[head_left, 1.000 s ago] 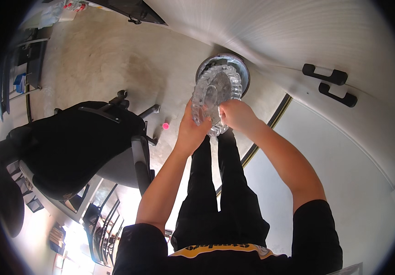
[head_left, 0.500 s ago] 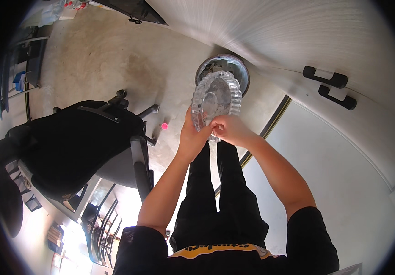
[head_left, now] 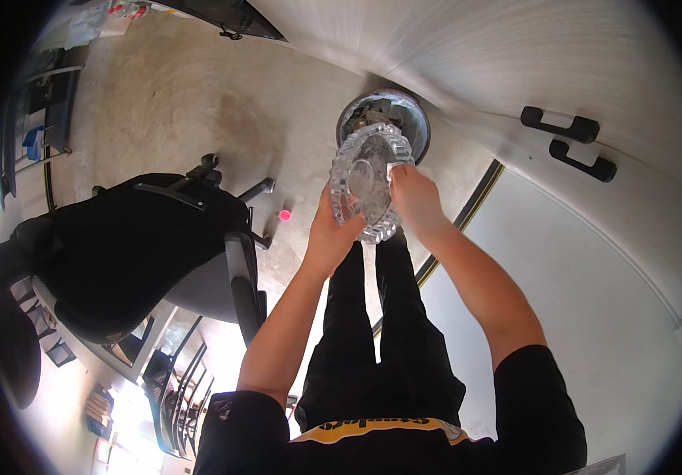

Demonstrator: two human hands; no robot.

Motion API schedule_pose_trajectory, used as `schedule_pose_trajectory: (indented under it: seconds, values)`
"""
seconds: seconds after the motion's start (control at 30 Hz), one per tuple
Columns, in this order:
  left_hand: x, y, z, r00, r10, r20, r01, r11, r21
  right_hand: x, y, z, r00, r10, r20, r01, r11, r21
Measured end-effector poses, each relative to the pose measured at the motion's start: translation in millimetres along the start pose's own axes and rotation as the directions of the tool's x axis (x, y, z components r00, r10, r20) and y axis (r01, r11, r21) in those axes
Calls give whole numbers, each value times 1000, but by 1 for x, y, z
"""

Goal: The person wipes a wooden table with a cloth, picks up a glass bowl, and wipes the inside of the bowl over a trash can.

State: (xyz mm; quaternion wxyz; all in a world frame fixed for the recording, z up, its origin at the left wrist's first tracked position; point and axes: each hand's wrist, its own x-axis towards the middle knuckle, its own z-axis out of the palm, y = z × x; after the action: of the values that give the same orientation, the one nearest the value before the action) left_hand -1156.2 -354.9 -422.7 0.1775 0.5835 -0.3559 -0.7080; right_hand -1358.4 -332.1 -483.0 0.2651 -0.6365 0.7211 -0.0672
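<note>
A scalloped oval dish of clear glass or plastic [head_left: 344,161] is held out in front of me, tilted over the bin. Gripping its near left edge, my left hand [head_left: 332,237] has the thumb over the rim. My right hand [head_left: 420,198] is closed at the dish's right inner side, with a small white wad, seemingly tissue [head_left: 392,169], pinched in its fingers. Just beyond the dish, a round bin [head_left: 426,131] with a liner stands on the floor, partly hidden by the dish; bits of rubbish show inside.
To the left stands a black office chair [head_left: 135,245] on a wheeled base. A small pink cap-like object [head_left: 284,215] lies on the floor beside it. On the right rises a pale cabinet with black handles [head_left: 560,127]. Shelving [head_left: 56,111] lines the far left.
My right hand has moved away from my left thumb, up and to the right along the dish's inside, and the white wad now shows. My left hand keeps its hold.
</note>
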Motion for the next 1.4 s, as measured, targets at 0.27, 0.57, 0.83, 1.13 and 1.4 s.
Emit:
schedule_pose_trajectory:
  seconds: [0.27,0.57,0.83,1.13,1.4]
  values:
    - [-19,11,18,994,-111,-23,110,993,-36,1,-14,7,994,74,-79,-59,981,182]
    - [-22,12,34,981,-184,-54,181,981,-66,3,-9,21,969,-176,-175,223,928,299]
    - [-14,8,29,975,-214,-61,222,953,206,29,0,-2,868,-387,-310,422,905,52]
    - [-9,16,30,983,-169,-73,181,963,201,9,6,21,975,71,212,-28,980,-199]
    - [-5,2,27,979,-175,-108,196,951,238,-11,15,32,891,-21,454,57,996,-66]
